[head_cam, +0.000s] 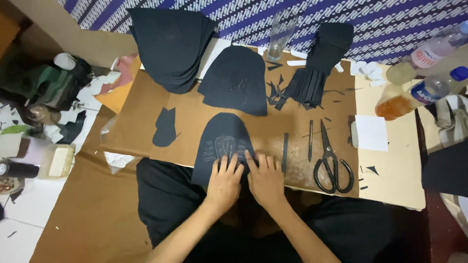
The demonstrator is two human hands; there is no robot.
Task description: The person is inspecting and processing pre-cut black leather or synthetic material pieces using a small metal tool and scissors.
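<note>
Counted one pair of black scissors (333,164), one thin dark pen-like tool (310,140), one empty glass (282,32) and two plastic bottles: one (418,95) held orange liquid, the other (429,54) looked pale inside. Dark cut pieces: a stack (170,46) at the back, a single one (235,80) mid-board, and the marked piece (223,143) nearest. Both hands lay flat on its lower edge, left hand (224,182) and right hand (265,179) side by side, fingers spread, pressing not gripping, on the cardboard board (195,117)
</note>
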